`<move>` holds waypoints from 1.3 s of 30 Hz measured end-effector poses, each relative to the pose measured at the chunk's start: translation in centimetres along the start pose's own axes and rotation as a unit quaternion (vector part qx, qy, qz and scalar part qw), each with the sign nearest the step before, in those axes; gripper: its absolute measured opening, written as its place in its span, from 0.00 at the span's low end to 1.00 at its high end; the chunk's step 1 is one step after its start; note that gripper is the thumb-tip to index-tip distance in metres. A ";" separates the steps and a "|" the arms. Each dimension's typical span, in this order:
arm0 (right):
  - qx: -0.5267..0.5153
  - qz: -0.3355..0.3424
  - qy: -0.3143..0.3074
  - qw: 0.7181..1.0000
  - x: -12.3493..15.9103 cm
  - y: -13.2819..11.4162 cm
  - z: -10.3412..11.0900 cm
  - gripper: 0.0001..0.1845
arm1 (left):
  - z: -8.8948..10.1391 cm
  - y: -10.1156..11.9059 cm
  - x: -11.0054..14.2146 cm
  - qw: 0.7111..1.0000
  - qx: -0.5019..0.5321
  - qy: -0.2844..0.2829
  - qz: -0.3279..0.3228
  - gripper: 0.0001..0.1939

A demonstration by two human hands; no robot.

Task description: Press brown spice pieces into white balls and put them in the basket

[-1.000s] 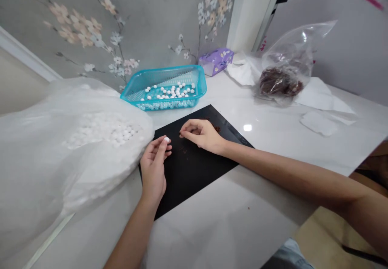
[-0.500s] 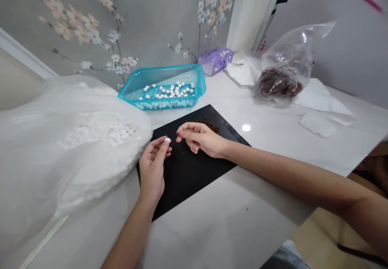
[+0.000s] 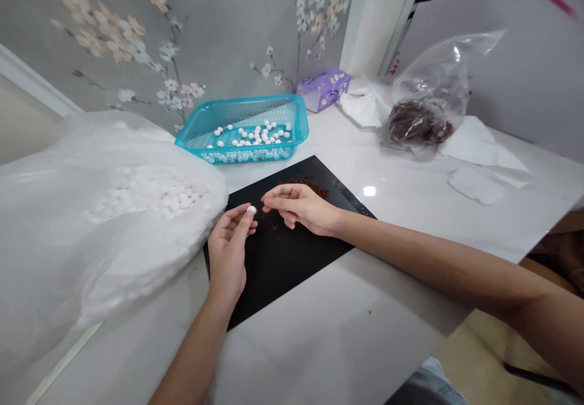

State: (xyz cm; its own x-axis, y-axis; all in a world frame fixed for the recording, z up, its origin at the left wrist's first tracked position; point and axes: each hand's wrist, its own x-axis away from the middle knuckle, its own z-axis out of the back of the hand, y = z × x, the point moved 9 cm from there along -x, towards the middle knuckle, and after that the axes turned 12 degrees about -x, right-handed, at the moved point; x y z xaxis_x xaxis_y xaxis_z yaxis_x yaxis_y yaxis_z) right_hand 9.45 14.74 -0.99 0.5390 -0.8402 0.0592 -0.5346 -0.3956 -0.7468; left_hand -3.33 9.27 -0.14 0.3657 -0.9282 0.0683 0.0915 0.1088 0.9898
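Observation:
My left hand (image 3: 232,244) is closed, pinching a small white ball (image 3: 251,210) between thumb and fingertips above the left part of a black mat (image 3: 292,271). Just to the right, my right hand (image 3: 298,208) has its thumb and index finger pressed together, close to the ball but apart from it. Whatever is in that pinch is too small to make out. Behind the right hand lies a heap of dark brown crumbs (image 3: 314,187) on the mat, partly hidden by the hand.
A blue basket (image 3: 301,126) with several white balls stands behind the mat. To the left bulges a big white plastic bag (image 3: 137,259) full of such balls. A purple tissue pack (image 3: 322,90), crumpled white paper (image 3: 362,108) and a clear bag (image 3: 422,122) of brown material sit at the back right.
My right hand has shifted slightly left, bringing its fingertips a little nearer the white ball. My left hand keeps its pinch on the ball. The whole view has drifted slightly.

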 end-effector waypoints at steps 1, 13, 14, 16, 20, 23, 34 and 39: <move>0.003 0.002 0.001 1.000 0.0 0.0 0.1 0.13 | 0.0 0.0 0.0 1.000 0.000 -0.001 0.000 0.14; -0.001 -0.007 -0.022 1.000 0.0 -0.1 -0.4 0.10 | 0.1 0.1 0.1 1.000 -0.004 0.003 -0.012 0.15; -0.001 -0.008 -0.027 1.000 0.1 -0.2 -0.5 0.10 | 0.1 0.2 0.1 1.000 -0.004 0.005 -0.014 0.15; -0.002 -0.010 -0.035 0.999 0.1 -0.2 -0.8 0.09 | 0.1 0.4 0.1 1.000 -0.002 0.008 -0.016 0.15; 0.007 0.001 -0.040 0.999 0.2 -0.2 -0.9 0.09 | -0.2 0.4 0.2 1.000 -0.005 -0.003 -0.015 0.15; 0.023 0.014 -0.042 0.999 0.2 -0.2 -0.9 0.09 | -0.2 0.2 0.2 1.000 -0.006 -0.009 -0.012 0.14; 0.043 0.016 -0.032 0.998 0.3 -0.3 -0.7 0.09 | -0.2 0.3 0.2 1.000 -0.016 -0.008 -0.023 0.12; 0.054 0.023 -0.034 0.998 0.4 -0.4 -0.8 0.09 | -0.2 0.4 0.2 1.000 -0.004 -0.004 -0.022 0.11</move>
State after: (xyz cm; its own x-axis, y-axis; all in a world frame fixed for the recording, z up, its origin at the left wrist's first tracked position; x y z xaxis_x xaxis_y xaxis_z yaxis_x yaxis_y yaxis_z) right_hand 9.38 14.32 -0.12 0.5606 -0.8279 -0.0192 -0.4880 -0.3116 -0.8154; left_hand -3.02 9.15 0.27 0.3535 -0.9351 0.0260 0.1154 0.0712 0.9908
